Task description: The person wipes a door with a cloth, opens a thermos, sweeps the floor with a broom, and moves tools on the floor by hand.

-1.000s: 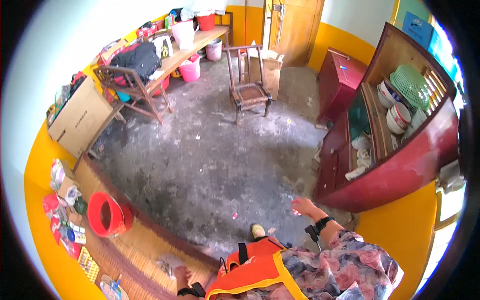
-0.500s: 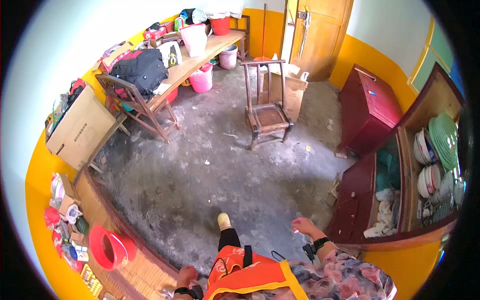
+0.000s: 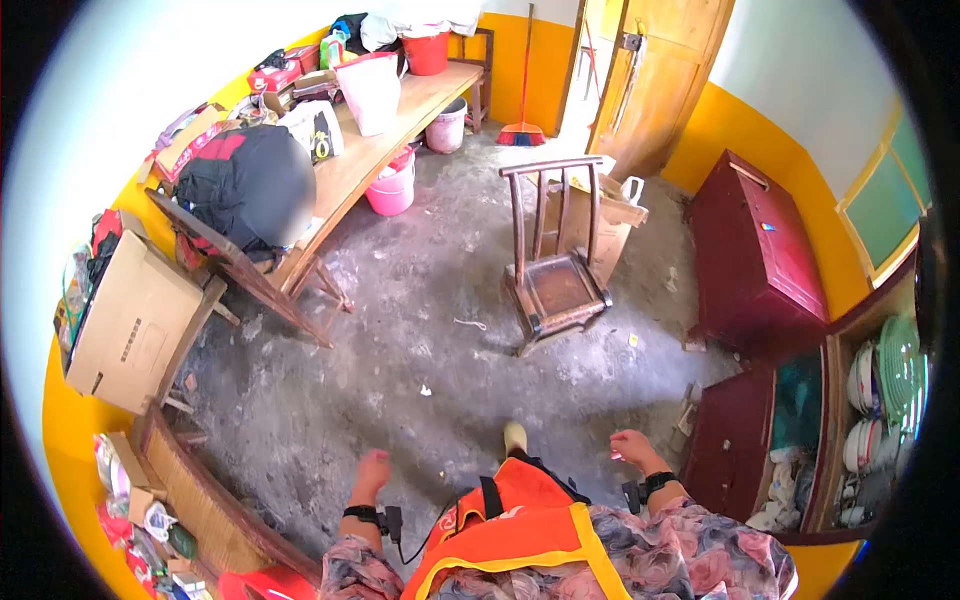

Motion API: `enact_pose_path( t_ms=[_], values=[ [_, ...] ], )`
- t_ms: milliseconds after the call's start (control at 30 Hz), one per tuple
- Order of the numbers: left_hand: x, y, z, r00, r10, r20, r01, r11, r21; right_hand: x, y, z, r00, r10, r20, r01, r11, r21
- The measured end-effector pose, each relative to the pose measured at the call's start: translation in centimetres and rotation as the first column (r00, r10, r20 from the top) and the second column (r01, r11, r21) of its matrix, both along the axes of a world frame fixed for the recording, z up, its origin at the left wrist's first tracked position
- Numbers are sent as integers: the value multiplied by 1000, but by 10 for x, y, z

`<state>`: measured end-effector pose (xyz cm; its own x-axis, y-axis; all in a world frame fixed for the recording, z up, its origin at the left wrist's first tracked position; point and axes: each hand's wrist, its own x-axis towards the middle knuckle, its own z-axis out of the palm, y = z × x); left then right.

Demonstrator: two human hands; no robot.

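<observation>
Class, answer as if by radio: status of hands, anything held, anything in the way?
Left hand over floor, nothing visible in it. Right hand apparently pinching small pale item, identity unclear. Wooden chair standing ahead, possible obstacle.

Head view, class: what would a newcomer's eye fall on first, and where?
The bright orange apron probably comes first, at bottom centre between the person's left hand and right hand. Next may be the dark wooden chair, standing above centre on the grey floor before a cardboard box. The dark red chest on the right also stands out.
</observation>
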<state>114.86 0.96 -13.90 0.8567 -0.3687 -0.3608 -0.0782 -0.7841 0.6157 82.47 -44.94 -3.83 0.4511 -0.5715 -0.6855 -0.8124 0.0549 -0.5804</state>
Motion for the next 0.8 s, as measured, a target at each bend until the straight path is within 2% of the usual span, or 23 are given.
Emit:
enact_pose_path(
  t_ms=[33,67,100,133,167,233,267,300,333,433,500,533,600,633,733,767,800],
  values=[
    [22,-29,24,1000,4,5,-4,1000,2,17,-11,-6,1000,-18,-25,19,1000,20],
    [37,-60,63,989,26,-147,-31,999,-30,34,-24,-16,1000,-10,-20,10,1000,21],
    [51,-83,82,954,46,-297,-67,996,-60,55,-40,-28,999,0,-38,4,995,104],
    [62,-94,77,953,63,-296,-83,995,-56,77,-56,-40,998,16,-58,-4,982,189],
    [74,-102,74,936,72,-344,-78,997,-4,103,-72,-51,998,34,-51,-24,980,196],
    [94,-117,77,897,83,-433,-80,996,24,164,-104,-64,972,236,17,-236,970,60],
    [93,-114,84,871,80,-485,-85,996,11,196,-115,-71,969,245,26,-246,966,75],
    [90,-105,101,759,176,-627,-214,977,16,235,-129,-77,900,431,71,-422,900,-107],
    [89,-98,108,618,246,-747,-338,941,30,277,-146,-76,794,602,81,-556,774,-302],
    [99,-91,118,353,227,-908,-524,852,10,405,-145,19,819,573,13,-528,762,-375],
    [113,-97,118,267,216,-939,-603,797,12,474,-149,47,768,617,171,-563,778,-281],
    [123,-102,115,243,214,-946,-630,777,14,503,-147,56,757,631,171,-578,768,-276],
    [150,-115,104,228,209,-951,-670,742,2,560,-147,66,822,490,291,-502,864,-39],
    [170,-123,97,231,203,-952,-679,734,-8,584,-153,45,770,561,303,-534,827,-174],
    [248,-141,56,326,208,-922,-631,774,-48,647,-156,37,763,537,361,-544,834,-91],
    [285,-146,40,412,241,-879,-538,843,-21,665,-162,21,741,613,274,-597,788,-149],
    [335,-146,13,550,281,-787,-326,939,107,684,-166,15,738,619,268,-599,784,-163]
  ],
)
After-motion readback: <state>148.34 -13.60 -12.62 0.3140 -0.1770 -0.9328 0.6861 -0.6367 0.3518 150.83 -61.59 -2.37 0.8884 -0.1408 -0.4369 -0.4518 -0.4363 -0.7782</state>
